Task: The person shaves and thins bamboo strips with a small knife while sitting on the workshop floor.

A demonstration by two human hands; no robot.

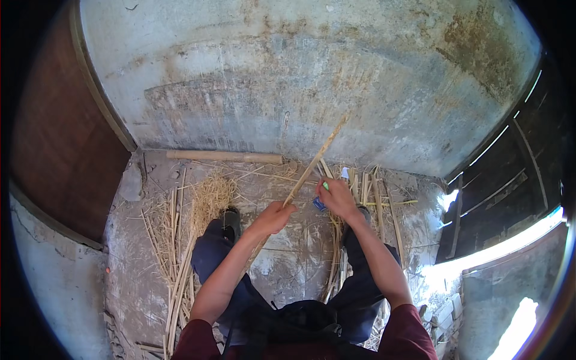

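A long pale bamboo strip [316,159] slants from between my knees up toward the wall. My left hand [275,217] is closed around its lower part, and the strip's lower end passes under my left forearm. My right hand [338,197] is closed on a small green-handled knife [326,186] beside the strip. A thin greyish part, seemingly its blade, points toward the strip; whether it touches cannot be made out. Just below the right hand, a small blue object [319,204] shows on the floor, its kind unclear.
Curly bamboo shavings [213,195] heap by my left shoe. Several split strips [175,282] lie along my left side, and more strips [379,204] lie beyond my right foot. A thick bamboo pole [225,156] rests along the base of the stained wall [288,78].
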